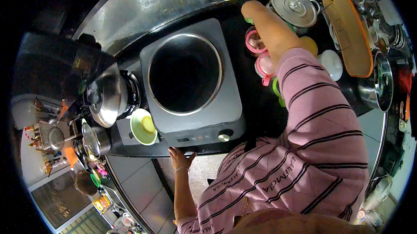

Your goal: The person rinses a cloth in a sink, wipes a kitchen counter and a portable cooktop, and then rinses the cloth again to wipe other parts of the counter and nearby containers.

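Observation:
My left hand (182, 158) rests at the front edge of the black counter, its thumb spread from the fingers and nothing in it. Close by, a pale green bowl (136, 129) holds something yellow. My right hand (252, 8) reaches to the back of the counter, over a green lid or container (249, 20); its fingers are hidden, so its grip cannot be told. Under that forearm stand a pink-rimmed jar (255, 40) and a second pink-lidded jar (265, 64). Between my arms sits a grey electric cooktop (192, 126) with a round black plate and a control knob (223, 137).
A lidded steel pot (294, 7) stands at the back right, near a long orange-edged board (350, 32) and a white lidded container (330, 64). Left of the cooktop, a covered steel pan (106, 95) sits on a gas burner. A smaller lidded pot (97, 139) is farther left.

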`<state>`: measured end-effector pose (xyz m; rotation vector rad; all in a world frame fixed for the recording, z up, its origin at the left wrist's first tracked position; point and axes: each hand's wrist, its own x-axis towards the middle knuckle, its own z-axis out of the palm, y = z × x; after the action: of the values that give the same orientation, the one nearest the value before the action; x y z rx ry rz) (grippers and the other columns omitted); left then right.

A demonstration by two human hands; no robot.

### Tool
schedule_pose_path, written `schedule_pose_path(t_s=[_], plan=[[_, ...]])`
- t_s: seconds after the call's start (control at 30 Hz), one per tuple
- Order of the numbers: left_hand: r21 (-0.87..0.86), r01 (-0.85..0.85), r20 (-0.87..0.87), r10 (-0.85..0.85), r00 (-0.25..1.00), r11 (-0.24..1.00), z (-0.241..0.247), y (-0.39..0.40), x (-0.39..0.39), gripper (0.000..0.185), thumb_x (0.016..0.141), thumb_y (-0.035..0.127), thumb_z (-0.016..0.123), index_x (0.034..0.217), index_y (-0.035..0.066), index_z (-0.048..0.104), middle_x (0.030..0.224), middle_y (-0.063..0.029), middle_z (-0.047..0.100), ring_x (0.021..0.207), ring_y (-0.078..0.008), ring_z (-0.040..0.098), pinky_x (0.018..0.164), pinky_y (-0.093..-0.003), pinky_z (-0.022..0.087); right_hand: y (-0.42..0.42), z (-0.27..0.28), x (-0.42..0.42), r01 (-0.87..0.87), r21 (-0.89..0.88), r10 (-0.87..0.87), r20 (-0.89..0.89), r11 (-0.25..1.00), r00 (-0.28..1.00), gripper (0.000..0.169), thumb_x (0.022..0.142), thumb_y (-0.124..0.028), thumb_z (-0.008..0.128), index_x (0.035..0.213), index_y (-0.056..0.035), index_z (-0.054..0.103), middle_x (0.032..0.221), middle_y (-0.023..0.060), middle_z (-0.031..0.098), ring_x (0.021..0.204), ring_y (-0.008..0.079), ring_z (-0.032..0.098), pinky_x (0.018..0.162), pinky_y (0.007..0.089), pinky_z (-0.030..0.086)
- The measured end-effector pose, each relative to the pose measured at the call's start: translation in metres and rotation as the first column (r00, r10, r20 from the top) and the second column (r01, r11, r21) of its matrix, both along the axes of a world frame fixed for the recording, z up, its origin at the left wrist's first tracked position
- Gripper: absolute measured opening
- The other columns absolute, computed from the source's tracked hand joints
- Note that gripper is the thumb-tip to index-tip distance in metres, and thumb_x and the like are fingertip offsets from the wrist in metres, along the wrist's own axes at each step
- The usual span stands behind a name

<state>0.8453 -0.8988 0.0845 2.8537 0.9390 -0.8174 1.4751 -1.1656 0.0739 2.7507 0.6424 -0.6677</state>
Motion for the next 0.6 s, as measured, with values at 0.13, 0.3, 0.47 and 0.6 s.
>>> schedule_pose_path(t_s=[0.13, 0.3, 0.47, 0.6], plan=[[-0.037, -0.037, -0.033, 0.036, 0.999, 0.999, -0.009, 0.002, -0.017, 0.122, 0.055, 0.063, 0.069, 0.130, -0.015, 0.012, 0.132, -0.0386, 0.017, 0.126, -0.0454, 0.018, 0.105, -0.0426, 0.020, 0.039, 0.056, -0.069, -0.047, 0.117, 0.049, -0.006, 0.992, 0.999, 0.022, 0.070, -0.009, 0.056, 0.089, -0.0039, 0.068, 0.100, 0.0175, 0.062, 0.088, 0.0337, 0.060, 0.073, 0.0412, 0.049], [-0.092, 0.039, -0.094, -0.048, 0.994, 0.995, 0.003, -0.001, 0.011, 0.114, 0.059, 0.062, 0.066, 0.125, -0.019, 0.022, 0.132, -0.0372, 0.019, 0.126, -0.0456, 0.016, 0.104, -0.0445, 0.020, 0.050, 0.024, -0.064, -0.320, 0.037, 0.322, -0.119, 0.947, 0.939, 0.024, 0.073, -0.006, 0.052, 0.091, -0.0032, 0.066, 0.100, 0.0192, 0.061, 0.093, 0.0348, 0.057, 0.076, 0.0420, 0.047], [0.045, 0.089, 0.001, -0.089, 0.996, 0.995, -0.033, 0.016, -0.029, 0.119, 0.057, 0.064, 0.067, 0.128, -0.015, 0.015, 0.132, -0.0354, 0.019, 0.123, -0.0451, 0.024, 0.101, -0.0431, 0.026, 0.047, 0.066, -0.127, -0.208, 0.080, 0.220, -0.205, 0.975, 0.954, 0.031, 0.072, -0.006, 0.054, 0.102, -0.0063, 0.063, 0.113, 0.0174, 0.056, 0.099, 0.0345, 0.055, 0.081, 0.0419, 0.045], [0.032, -0.022, -0.075, 0.024, 0.997, 0.999, 0.001, -0.003, 0.009, 0.120, 0.055, 0.064, 0.068, 0.130, -0.013, 0.015, 0.133, -0.0347, 0.017, 0.121, -0.0438, 0.029, 0.098, -0.0413, 0.033, 0.043, 0.061, -0.146, -0.172, 0.019, 0.171, -0.231, 0.985, 0.958, 0.027, 0.074, -0.006, 0.052, 0.098, -0.0032, 0.064, 0.108, 0.0174, 0.058, 0.098, 0.0341, 0.056, 0.081, 0.0438, 0.044]])
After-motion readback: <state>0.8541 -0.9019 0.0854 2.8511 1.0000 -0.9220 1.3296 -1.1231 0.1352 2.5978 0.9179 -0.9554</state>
